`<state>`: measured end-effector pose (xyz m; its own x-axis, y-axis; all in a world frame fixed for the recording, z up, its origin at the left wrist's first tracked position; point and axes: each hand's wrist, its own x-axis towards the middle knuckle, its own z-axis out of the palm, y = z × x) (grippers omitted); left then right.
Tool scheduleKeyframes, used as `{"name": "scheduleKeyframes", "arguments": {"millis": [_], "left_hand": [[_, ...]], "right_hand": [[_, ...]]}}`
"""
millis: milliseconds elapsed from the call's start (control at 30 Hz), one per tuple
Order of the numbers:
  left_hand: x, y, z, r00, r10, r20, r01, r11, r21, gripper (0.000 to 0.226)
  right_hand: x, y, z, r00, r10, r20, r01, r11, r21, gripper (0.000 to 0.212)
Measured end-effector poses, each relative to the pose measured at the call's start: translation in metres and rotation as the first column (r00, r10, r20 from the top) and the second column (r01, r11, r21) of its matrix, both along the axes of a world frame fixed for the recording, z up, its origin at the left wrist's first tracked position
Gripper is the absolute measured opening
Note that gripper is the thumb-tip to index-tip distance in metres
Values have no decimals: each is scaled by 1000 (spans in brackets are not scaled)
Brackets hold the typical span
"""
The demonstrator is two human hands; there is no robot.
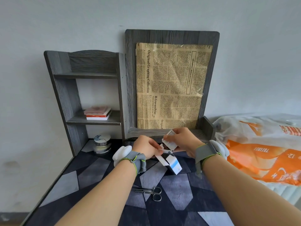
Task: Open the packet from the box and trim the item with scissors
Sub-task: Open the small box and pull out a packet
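A white and blue box (174,163) lies open on the patterned cloth, its flap (161,158) raised toward my left hand. My left hand (145,148) pinches the flap's edge and a thin white strip. My right hand (182,141) holds a small white printed packet (170,139) just above the box opening. Small metal scissors (152,193) lie shut on the cloth nearer to me, untouched by either hand.
A grey wooden shelf unit (73,101) stands at the back left with books (97,113) and a round tin (101,143). A board covered in newspaper (171,85) leans on the wall. An orange and white plastic bag (260,149) lies at the right.
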<state>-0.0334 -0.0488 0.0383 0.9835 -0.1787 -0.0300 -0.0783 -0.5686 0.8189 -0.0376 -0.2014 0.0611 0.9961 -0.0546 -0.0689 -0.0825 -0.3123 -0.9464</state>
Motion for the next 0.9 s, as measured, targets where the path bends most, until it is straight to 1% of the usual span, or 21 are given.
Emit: {"name": "scheduleKeyframes", "arguments": {"millis": [100,200,267,333,367,433,500,567,600,633,700,733,833,900], "left_hand": [[-1,-3,1,998,-41,-42,40,999,-27,7],[0,-4,1,998,-52,-24,53,998,36,7],[1,-3,1,999,-48,0,47,995,87,10],[2,-3,0,999,-46,4,45,994,96,13],[2,-2,0,999,-44,3,43,995,95,12],[2,-2,1,999,-41,-4,41,995,86,11],[3,-2,2,1000,-13,-14,14,999,41,21],[4,-2,6,999,34,-24,-34,999,-1,31],[4,-3,8,998,53,-26,-54,998,-21,34],[5,-3,10,997,72,-22,-73,997,-41,32],[8,-4,14,994,109,5,-108,992,-68,26],[9,-4,16,993,120,18,-118,990,-72,25],[10,-5,18,990,136,38,-134,989,-66,23],[11,-6,18,987,152,44,-148,986,-81,22]], "right_hand": [[0,1,0,1000,4,-8,-4,1000,5,8],[0,2,-1,1000,-16,-9,16,999,41,8],[2,2,-1,997,-71,3,70,988,140,7],[4,-1,2,993,-115,5,110,959,261,6],[5,-2,2,992,-123,8,116,956,270,5],[5,-7,-1,994,-107,23,103,983,153,5],[3,-10,-10,994,-107,4,107,993,52,12],[2,-13,-22,988,-144,-45,146,989,36,13],[2,-16,-28,984,-162,-73,164,986,30,11],[2,-18,-34,983,-162,-89,162,987,-4,15],[2,-23,-43,989,-91,-120,74,988,-135,35],[0,-22,-43,990,-39,-135,10,978,-207,40],[-4,-19,-43,986,75,-150,-127,919,-374,43],[-6,-16,-40,986,102,-132,-151,884,-442,40]]}}
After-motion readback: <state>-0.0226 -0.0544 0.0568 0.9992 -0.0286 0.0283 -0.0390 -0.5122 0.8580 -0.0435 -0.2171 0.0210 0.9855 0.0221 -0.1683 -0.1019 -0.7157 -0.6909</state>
